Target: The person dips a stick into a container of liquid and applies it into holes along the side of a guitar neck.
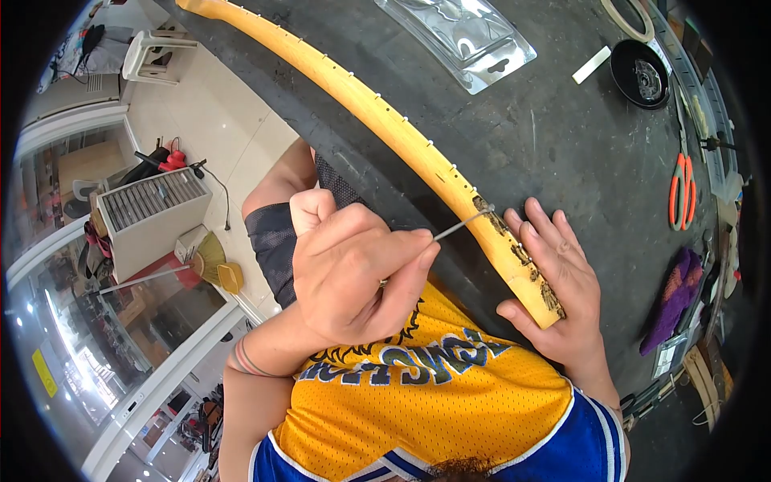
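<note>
A long yellow-wood guitar neck runs diagonally from the upper left toward my body, with pale fret ends and small dots along its edge. Dark, rough patches mark its near end. My left hand pinches a thin metal pick between thumb and forefinger, its tip at one of the dark patches. Around the neck's near end lies my right hand, its thumb on the body side and its fingers stretched along the far side. The contact under the right palm is hidden.
On the dark worktop lie a clear plastic blister pack, a black bowl, a white strip, orange-handled scissors and a purple cloth. A glass-fronted cabinet stands to the left.
</note>
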`<action>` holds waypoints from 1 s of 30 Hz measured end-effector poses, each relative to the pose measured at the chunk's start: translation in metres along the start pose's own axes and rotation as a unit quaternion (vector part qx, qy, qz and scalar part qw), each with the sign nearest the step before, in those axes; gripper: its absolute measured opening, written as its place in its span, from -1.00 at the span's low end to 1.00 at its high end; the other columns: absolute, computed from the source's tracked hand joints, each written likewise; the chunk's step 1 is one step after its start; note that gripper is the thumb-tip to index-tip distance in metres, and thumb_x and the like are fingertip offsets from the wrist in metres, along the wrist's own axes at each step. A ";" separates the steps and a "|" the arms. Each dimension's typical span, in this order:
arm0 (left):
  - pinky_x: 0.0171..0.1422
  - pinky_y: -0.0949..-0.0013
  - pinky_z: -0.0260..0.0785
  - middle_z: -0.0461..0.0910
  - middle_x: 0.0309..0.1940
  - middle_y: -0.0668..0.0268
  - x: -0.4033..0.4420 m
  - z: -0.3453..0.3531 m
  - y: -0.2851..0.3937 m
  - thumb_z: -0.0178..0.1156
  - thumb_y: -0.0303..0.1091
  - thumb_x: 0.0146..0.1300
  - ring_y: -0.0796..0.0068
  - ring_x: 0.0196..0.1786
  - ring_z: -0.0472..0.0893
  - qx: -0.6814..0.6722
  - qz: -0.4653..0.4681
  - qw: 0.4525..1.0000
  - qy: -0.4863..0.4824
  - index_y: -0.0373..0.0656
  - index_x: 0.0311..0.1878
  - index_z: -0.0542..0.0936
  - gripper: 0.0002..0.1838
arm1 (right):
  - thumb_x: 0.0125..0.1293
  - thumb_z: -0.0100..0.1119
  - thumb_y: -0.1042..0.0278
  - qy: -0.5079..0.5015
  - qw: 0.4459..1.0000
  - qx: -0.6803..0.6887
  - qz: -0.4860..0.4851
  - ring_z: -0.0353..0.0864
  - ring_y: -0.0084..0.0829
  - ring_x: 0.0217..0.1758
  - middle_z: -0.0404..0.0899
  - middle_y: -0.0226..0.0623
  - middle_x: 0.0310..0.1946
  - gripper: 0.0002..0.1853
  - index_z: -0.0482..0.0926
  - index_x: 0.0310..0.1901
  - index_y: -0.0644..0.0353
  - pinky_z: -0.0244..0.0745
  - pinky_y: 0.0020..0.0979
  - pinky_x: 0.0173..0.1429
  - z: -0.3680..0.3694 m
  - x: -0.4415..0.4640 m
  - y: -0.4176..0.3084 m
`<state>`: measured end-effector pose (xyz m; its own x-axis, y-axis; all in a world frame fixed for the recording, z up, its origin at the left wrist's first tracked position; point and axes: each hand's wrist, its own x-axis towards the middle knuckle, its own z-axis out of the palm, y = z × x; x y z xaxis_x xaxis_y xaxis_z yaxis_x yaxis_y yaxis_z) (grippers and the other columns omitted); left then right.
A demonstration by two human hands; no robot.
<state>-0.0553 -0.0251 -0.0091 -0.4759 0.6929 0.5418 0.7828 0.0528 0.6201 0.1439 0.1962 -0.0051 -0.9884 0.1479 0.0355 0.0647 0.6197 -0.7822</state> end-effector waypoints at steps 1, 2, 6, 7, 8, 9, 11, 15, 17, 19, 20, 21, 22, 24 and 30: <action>-0.05 0.17 0.04 0.65 -0.45 0.48 -0.002 0.001 0.001 0.65 -0.65 0.12 0.47 -0.48 0.51 -0.007 0.002 1.000 0.003 -0.21 -0.03 0.80 -0.65 | 0.34 0.74 0.02 0.000 1.000 0.001 0.001 0.51 0.06 0.80 0.74 -0.07 0.56 -0.08 0.59 0.67 0.15 0.25 0.17 0.87 0.000 0.000 0.000; -0.05 0.17 0.04 0.65 -0.45 0.48 -0.004 0.001 0.001 0.65 -0.65 0.12 0.47 -0.48 0.51 -0.013 0.005 1.000 0.005 -0.20 -0.03 0.80 -0.65 | 0.34 0.74 0.02 -0.001 1.000 0.002 0.001 0.51 0.06 0.80 0.74 -0.07 0.56 -0.08 0.59 0.67 0.15 0.25 0.17 0.87 0.001 0.000 0.000; -0.05 0.17 0.05 0.65 -0.45 0.48 -0.007 0.001 0.000 0.63 -0.65 0.14 0.47 -0.48 0.51 -0.006 -0.005 1.000 -0.013 -0.20 -0.03 0.80 -0.67 | 0.34 0.74 0.02 0.000 1.000 0.005 0.001 0.51 0.07 0.80 0.74 -0.07 0.56 -0.07 0.59 0.68 0.15 0.25 0.18 0.88 0.000 -0.001 0.001; -0.05 0.17 0.05 0.64 -0.45 0.48 -0.006 0.001 -0.002 0.63 -0.65 0.15 0.47 -0.48 0.50 -0.005 -0.001 1.000 -0.015 -0.21 -0.02 0.80 -0.67 | 0.33 0.75 0.03 -0.001 1.000 0.005 0.001 0.51 0.08 0.80 0.74 -0.07 0.56 -0.07 0.58 0.68 0.15 0.25 0.18 0.88 0.000 -0.001 0.001; -0.05 0.16 0.05 0.64 -0.46 0.48 -0.005 0.002 -0.004 0.62 -0.65 0.16 0.46 -0.48 0.50 -0.003 0.003 1.000 -0.017 -0.21 -0.02 0.80 -0.67 | 0.33 0.75 0.03 -0.001 1.000 0.005 0.001 0.51 0.08 0.80 0.74 -0.07 0.56 -0.07 0.58 0.68 0.15 0.25 0.18 0.88 0.000 -0.001 0.000; -0.05 0.16 0.05 0.64 -0.46 0.48 -0.004 0.002 -0.005 0.62 -0.65 0.16 0.46 -0.48 0.50 -0.003 0.003 1.000 -0.017 -0.21 -0.02 0.80 -0.67 | 0.33 0.75 0.03 -0.001 1.000 0.004 0.001 0.51 0.07 0.81 0.73 -0.06 0.57 -0.07 0.58 0.68 0.15 0.24 0.18 0.88 0.000 -0.001 0.000; -0.05 0.16 0.06 0.63 -0.46 0.48 -0.003 0.002 -0.008 0.62 -0.64 0.17 0.46 -0.49 0.49 0.002 0.007 1.000 -0.006 -0.21 -0.01 0.79 -0.67 | 0.33 0.75 0.03 -0.002 1.000 0.003 0.001 0.51 0.07 0.81 0.73 -0.06 0.57 -0.07 0.58 0.68 0.15 0.24 0.18 0.88 0.000 -0.001 0.000; -0.05 0.15 0.06 0.64 -0.45 0.48 -0.001 0.002 -0.008 0.62 -0.65 0.17 0.46 -0.48 0.49 0.007 0.006 1.000 -0.008 -0.21 0.00 0.79 -0.66 | 0.33 0.75 0.05 -0.001 1.000 0.004 0.005 0.50 0.06 0.81 0.73 -0.07 0.57 -0.07 0.59 0.68 0.14 0.24 0.17 0.88 0.000 0.000 -0.001; -0.06 0.15 0.06 0.65 -0.44 0.48 -0.002 0.003 -0.004 0.61 -0.65 0.18 0.46 -0.48 0.49 -0.007 0.006 1.000 -0.004 -0.21 0.00 0.78 -0.66 | 0.33 0.75 0.05 -0.001 1.000 0.005 0.007 0.50 0.06 0.81 0.73 -0.07 0.57 -0.07 0.59 0.68 0.13 0.24 0.17 0.88 0.000 0.000 -0.001; -0.06 0.16 0.06 0.66 -0.44 0.48 -0.003 0.003 -0.004 0.61 -0.66 0.18 0.46 -0.49 0.49 -0.006 0.001 1.000 -0.012 -0.21 0.00 0.78 -0.66 | 0.32 0.75 0.06 -0.001 1.000 0.007 0.007 0.50 0.06 0.81 0.73 -0.08 0.58 -0.07 0.59 0.68 0.13 0.24 0.17 0.88 0.000 0.000 -0.001; -0.06 0.16 0.06 0.67 -0.44 0.47 -0.004 0.003 -0.004 0.61 -0.66 0.18 0.46 -0.49 0.49 -0.004 -0.004 1.000 -0.019 -0.21 0.00 0.78 -0.66 | 0.32 0.75 0.06 -0.001 1.000 0.008 0.007 0.50 0.06 0.81 0.73 -0.08 0.58 -0.07 0.59 0.68 0.13 0.24 0.17 0.88 0.000 0.000 -0.001; -0.06 0.16 0.06 0.67 -0.44 0.47 -0.002 0.003 -0.005 0.61 -0.66 0.18 0.46 -0.49 0.49 -0.005 -0.004 1.000 -0.019 -0.21 0.00 0.78 -0.66 | 0.32 0.76 0.06 -0.001 1.000 0.008 0.007 0.50 0.06 0.81 0.73 -0.08 0.58 -0.07 0.59 0.68 0.13 0.24 0.17 0.88 0.000 0.000 0.000; -0.06 0.16 0.06 0.67 -0.44 0.47 0.000 0.002 -0.007 0.61 -0.66 0.17 0.46 -0.49 0.49 0.001 0.000 1.000 -0.013 -0.21 0.00 0.78 -0.66 | 0.32 0.76 0.06 -0.001 1.000 0.007 0.006 0.50 0.06 0.81 0.73 -0.08 0.58 -0.07 0.59 0.68 0.13 0.23 0.17 0.88 0.000 -0.001 0.000; -0.06 0.16 0.06 0.67 -0.44 0.48 0.001 0.002 -0.010 0.62 -0.66 0.17 0.45 -0.49 0.49 0.006 0.004 1.000 -0.007 -0.21 0.00 0.78 -0.65 | 0.32 0.76 0.06 -0.001 1.000 0.007 0.007 0.50 0.06 0.81 0.73 -0.08 0.57 -0.07 0.59 0.68 0.13 0.24 0.17 0.88 0.000 -0.001 0.000; -0.05 0.16 0.06 0.67 -0.44 0.48 0.000 0.002 -0.005 0.62 -0.66 0.16 0.46 -0.49 0.50 -0.001 0.008 1.000 -0.001 -0.21 0.00 0.78 -0.65 | 0.31 0.76 0.05 0.000 1.000 0.004 0.009 0.51 0.07 0.81 0.73 -0.06 0.57 -0.07 0.60 0.67 0.13 0.24 0.17 0.88 0.000 0.000 -0.001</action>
<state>-0.0586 -0.0234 -0.0135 -0.4626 0.6947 0.5508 0.7892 0.0396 0.6129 0.1440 0.1952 -0.0044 -0.9871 0.1583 0.0220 0.0803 0.6102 -0.7882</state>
